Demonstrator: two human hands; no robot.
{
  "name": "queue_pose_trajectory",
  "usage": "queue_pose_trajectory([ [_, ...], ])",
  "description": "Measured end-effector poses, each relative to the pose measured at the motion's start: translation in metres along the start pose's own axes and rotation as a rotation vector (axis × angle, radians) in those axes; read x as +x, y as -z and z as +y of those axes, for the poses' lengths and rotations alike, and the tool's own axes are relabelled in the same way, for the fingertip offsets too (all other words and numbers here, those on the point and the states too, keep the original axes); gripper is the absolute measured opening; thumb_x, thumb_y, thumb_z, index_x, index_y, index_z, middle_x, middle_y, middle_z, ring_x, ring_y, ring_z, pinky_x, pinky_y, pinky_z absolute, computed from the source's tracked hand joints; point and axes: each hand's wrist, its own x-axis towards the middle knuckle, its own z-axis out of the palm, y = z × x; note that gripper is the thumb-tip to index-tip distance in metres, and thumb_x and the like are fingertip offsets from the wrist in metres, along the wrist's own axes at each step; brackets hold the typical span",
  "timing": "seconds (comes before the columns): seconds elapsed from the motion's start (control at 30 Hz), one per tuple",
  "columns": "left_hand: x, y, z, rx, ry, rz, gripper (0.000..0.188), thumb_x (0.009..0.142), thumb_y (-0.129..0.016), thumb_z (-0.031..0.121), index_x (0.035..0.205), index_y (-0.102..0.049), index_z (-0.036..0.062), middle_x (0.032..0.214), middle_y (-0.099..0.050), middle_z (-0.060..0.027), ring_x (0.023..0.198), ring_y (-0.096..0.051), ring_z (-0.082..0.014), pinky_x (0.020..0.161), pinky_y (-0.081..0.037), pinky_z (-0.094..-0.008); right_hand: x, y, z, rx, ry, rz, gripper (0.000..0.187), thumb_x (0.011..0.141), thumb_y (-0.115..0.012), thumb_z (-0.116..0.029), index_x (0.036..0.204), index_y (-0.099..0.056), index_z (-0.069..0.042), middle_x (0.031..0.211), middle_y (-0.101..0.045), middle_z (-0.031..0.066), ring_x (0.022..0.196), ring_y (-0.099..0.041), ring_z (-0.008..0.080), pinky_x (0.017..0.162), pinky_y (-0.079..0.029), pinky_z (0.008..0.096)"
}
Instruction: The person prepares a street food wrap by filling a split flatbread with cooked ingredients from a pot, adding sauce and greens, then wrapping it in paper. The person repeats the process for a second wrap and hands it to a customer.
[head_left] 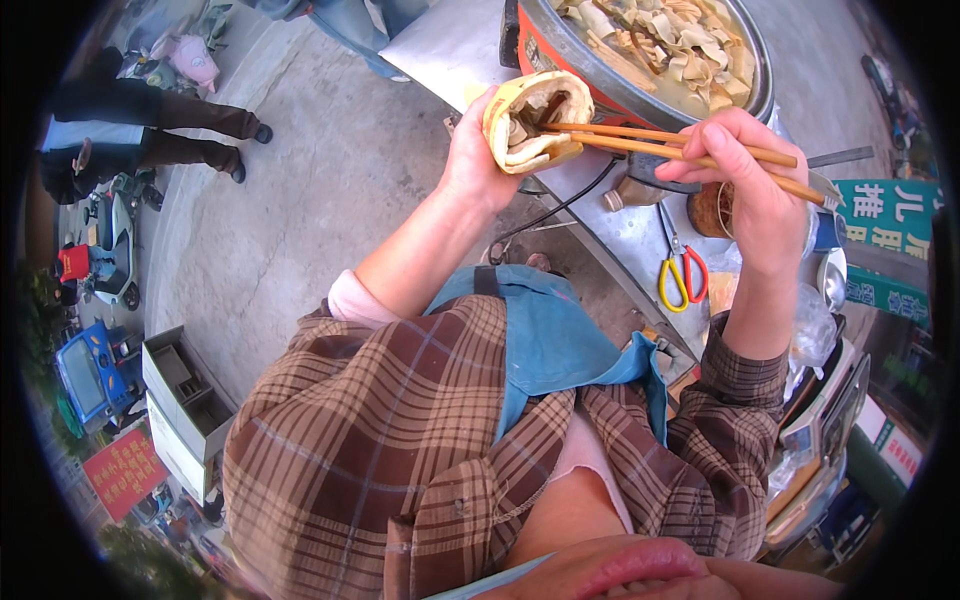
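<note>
My left hand [474, 163] is wrapped round a rolled flatbread [511, 117] in a yellow wrapper, its open end tilted towards the right. Dark and pale strips of filling show inside. Between the fingers of my right hand [757, 195] is a pair of wooden chopsticks [640, 140], their tips in the flatbread's opening. Just beyond both hands stands a large round metal pot [765, 75] with an orange-red outside. Broth and many pale, folded, sheet-like food pieces [690, 50] fill it.
Below the chopsticks, a metal table [625, 240] bears scissors [684, 272] with red and yellow handles, a small capped bottle [630, 194] and a jar of reddish-brown stuff [708, 210]. A black cable [555, 213] hangs by the table's edge. Plastic bags [812, 325] lie at right. A person [150, 125] stands far left.
</note>
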Motion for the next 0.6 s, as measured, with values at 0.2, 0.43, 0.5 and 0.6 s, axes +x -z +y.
queue_pose_trajectory([
  [0.2,0.011,0.0,0.0,-0.03,0.008,0.004,0.044,0.092,-0.032,0.039,0.122,-0.05,0.0114,0.119,-0.055,-0.009,0.108,-0.054,-0.0305,0.085,-0.046,-0.0548,-0.003,0.003,-0.003,-0.033,0.018,0.116,0.026,0.087,-0.052,-0.019,0.082,-0.059,0.006,0.077,-0.061,0.0121,0.065,-0.065,0.022,0.063,-0.052,0.0273],
  [0.43,0.0,-0.017,0.001,-0.079,0.065,0.118,0.045,0.091,-0.031,0.044,0.122,-0.05,0.0164,0.121,-0.054,-0.0072,0.108,-0.054,-0.0321,0.085,-0.043,-0.0577,-0.01,0.054,-0.026,-0.09,0.398,0.289,0.022,0.09,-0.047,-0.011,0.086,-0.063,0.003,0.082,-0.063,0.0134,0.064,-0.065,0.0215,0.064,-0.053,0.0292],
  [0.5,0.002,-0.021,-0.004,-0.068,0.101,0.109,0.045,0.09,-0.034,0.044,0.121,-0.051,0.016,0.118,-0.055,-0.0077,0.106,-0.055,-0.0315,0.084,-0.044,-0.0572,-0.003,0.062,-0.007,-0.295,0.507,0.41,0.018,0.088,-0.049,-0.007,0.086,-0.064,0.003,0.083,-0.064,0.011,0.069,-0.063,0.0192,0.065,-0.051,0.0285],
  [0.6,0.014,-0.029,-0.027,0.032,0.144,0.088,0.043,0.09,-0.035,0.042,0.119,-0.051,0.0149,0.114,-0.057,-0.0088,0.102,-0.056,-0.0306,0.083,-0.045,-0.0548,0.031,0.074,0.045,-0.799,0.691,0.38,0.008,0.079,-0.061,-0.008,0.083,-0.063,-0.002,0.083,-0.061,0.0118,0.079,-0.06,0.0262,0.068,-0.049,0.0314],
])
